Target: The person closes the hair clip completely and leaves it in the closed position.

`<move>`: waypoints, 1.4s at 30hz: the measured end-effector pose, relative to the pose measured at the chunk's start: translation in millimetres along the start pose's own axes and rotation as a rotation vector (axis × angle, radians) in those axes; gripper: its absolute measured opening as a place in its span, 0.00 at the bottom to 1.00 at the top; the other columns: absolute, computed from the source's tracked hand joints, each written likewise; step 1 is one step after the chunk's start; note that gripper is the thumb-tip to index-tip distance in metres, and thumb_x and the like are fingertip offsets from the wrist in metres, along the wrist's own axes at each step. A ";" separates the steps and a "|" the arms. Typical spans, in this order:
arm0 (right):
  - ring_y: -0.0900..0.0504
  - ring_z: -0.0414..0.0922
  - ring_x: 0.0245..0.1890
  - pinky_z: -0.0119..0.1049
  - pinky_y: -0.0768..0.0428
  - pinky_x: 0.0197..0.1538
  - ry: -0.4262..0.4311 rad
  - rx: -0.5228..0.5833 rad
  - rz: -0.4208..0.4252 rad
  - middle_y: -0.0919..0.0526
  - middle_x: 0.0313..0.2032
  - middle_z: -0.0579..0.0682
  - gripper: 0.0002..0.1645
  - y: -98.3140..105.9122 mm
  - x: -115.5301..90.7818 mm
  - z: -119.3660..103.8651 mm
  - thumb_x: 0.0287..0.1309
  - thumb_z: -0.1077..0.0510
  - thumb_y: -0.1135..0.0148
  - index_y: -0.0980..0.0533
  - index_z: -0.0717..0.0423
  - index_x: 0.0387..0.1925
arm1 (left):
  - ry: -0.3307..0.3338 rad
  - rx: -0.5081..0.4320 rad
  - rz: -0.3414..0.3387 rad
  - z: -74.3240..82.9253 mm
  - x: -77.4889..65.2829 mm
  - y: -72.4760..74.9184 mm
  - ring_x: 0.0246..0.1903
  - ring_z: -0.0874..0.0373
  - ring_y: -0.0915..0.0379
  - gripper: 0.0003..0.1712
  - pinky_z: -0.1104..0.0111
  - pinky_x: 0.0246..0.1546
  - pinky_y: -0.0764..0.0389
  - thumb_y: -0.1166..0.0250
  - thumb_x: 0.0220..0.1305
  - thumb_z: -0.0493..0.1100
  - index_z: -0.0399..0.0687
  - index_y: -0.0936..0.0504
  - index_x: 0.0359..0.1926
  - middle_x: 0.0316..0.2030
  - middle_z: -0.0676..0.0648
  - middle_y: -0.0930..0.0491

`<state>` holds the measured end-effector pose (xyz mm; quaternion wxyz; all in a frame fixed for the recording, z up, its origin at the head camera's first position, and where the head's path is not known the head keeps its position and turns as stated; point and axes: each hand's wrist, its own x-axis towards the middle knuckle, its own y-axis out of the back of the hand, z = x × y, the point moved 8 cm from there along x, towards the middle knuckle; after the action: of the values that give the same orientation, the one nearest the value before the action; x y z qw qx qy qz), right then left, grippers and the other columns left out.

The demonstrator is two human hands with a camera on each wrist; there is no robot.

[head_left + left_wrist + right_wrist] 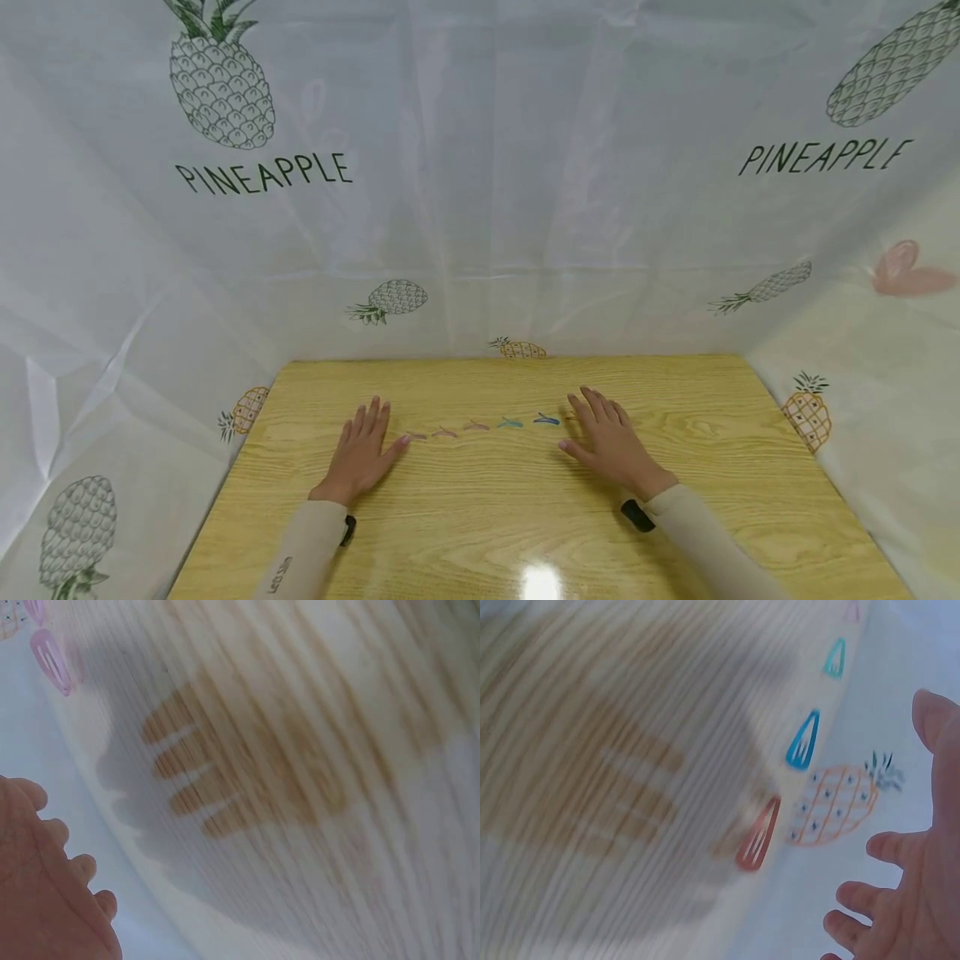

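A row of snap hair clips lies across the table: three pinkish ones on the left, then a teal clip, a blue clip and an orange-red clip. My left hand is spread flat-fingered beside the row's left end, its thumb close to the outermost pink clip. At the other end my right hand has its fingers spread, partly hiding the orange-red clip in the head view. Both hands hold nothing. Whether they touch the table cannot be told.
The wood-grain table is ringed by a white curtain printed with pineapples, close behind its far edge and at both sides. Dark bands circle both wrists. The tabletop reflects a bright light near the front.
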<state>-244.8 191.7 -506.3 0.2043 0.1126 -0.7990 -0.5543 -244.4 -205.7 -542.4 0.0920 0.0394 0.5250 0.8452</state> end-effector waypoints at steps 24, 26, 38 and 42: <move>0.40 0.65 0.78 0.65 0.43 0.77 0.140 0.058 -0.089 0.40 0.79 0.68 0.45 -50.4 35.2 -75.2 0.74 0.41 0.35 0.38 0.61 0.79 | -0.082 0.017 0.010 2.9 -1.1 -15.9 0.79 0.27 0.54 0.47 0.33 0.76 0.51 0.41 0.79 0.59 0.32 0.45 0.82 0.81 0.30 0.51; 0.40 0.64 0.78 0.65 0.43 0.78 0.147 0.062 -0.090 0.40 0.78 0.67 0.45 -53.1 37.5 -80.7 0.74 0.42 0.35 0.37 0.60 0.79 | -0.098 0.031 0.028 4.3 -1.1 -16.0 0.78 0.27 0.52 0.46 0.33 0.76 0.49 0.40 0.79 0.57 0.32 0.43 0.81 0.81 0.30 0.49; 0.36 0.63 0.76 0.64 0.38 0.76 0.190 0.047 -0.060 0.36 0.76 0.66 0.42 -68.2 52.4 -109.8 0.74 0.41 0.35 0.34 0.58 0.77 | -0.123 0.062 0.132 23.4 -5.9 0.4 0.72 0.25 0.40 0.37 0.32 0.70 0.39 0.31 0.73 0.47 0.29 0.29 0.73 0.74 0.27 0.35; 0.35 0.62 0.76 0.62 0.38 0.76 0.198 0.050 -0.052 0.34 0.76 0.64 0.40 -71.6 57.2 -119.1 0.73 0.42 0.35 0.32 0.57 0.76 | -0.102 0.101 0.149 24.0 -5.1 1.4 0.72 0.28 0.37 0.35 0.35 0.71 0.36 0.30 0.72 0.47 0.31 0.26 0.71 0.74 0.29 0.33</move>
<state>-245.4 42.7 -525.6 0.2651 0.1925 -0.7852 -0.5254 -235.7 -186.1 -530.3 0.0535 0.1260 0.5571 0.8191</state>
